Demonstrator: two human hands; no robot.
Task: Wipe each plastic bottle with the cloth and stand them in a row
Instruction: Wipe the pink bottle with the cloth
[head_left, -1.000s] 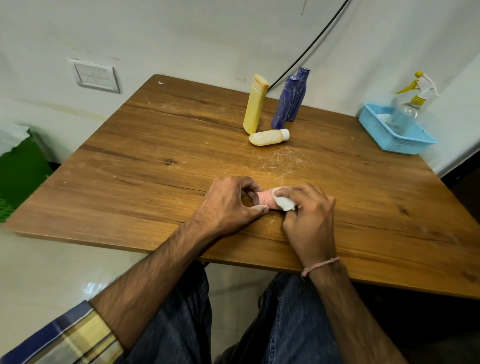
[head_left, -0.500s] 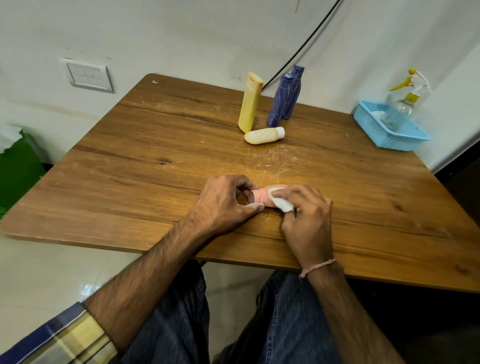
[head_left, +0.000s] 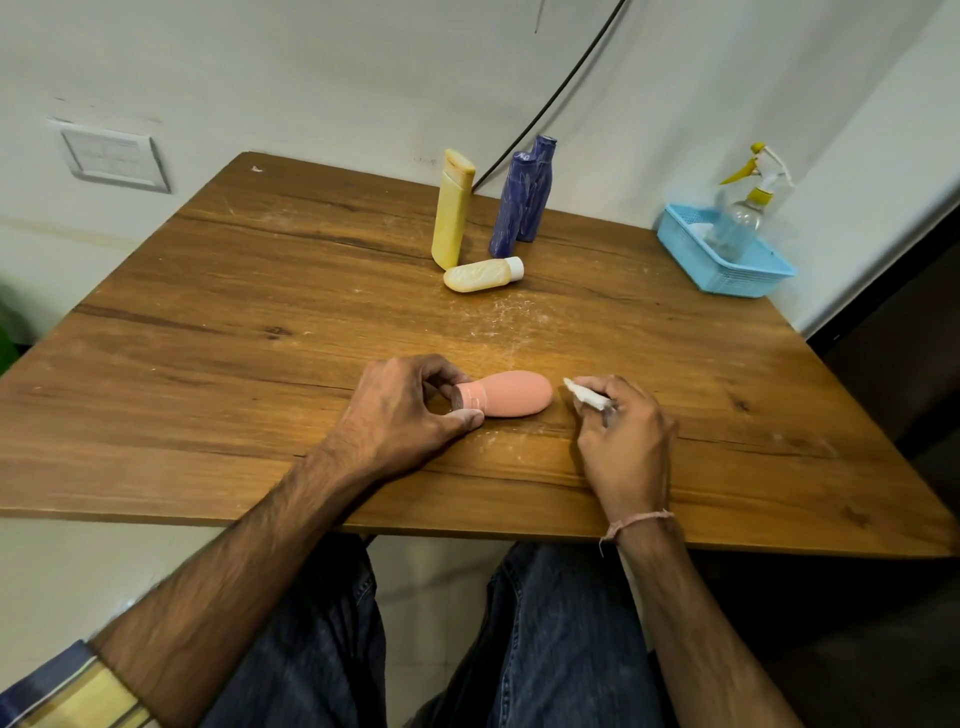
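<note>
Grips pink bottle (head_left: 511, 395) with left hand (head_left: 400, 410), pinches cloth (head_left: 587, 395) in right hand (head_left: 628, 441); upper right, spray bottle (head_left: 735, 231) inside basket (head_left: 737, 283).

The wooden bench (head_left: 260, 312) (scuffed white near its middle) carries a blue basket (head_left: 737, 278) at its far right corner, a clear spray bottle (head_left: 735, 231) standing inside. A switch plate (head_left: 111, 156) sits on the wall.

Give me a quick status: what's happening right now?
Left hand pinches pink bottle neck, bottle lying flat. Right hand holds cloth beside it. Nothing in the way.
</note>
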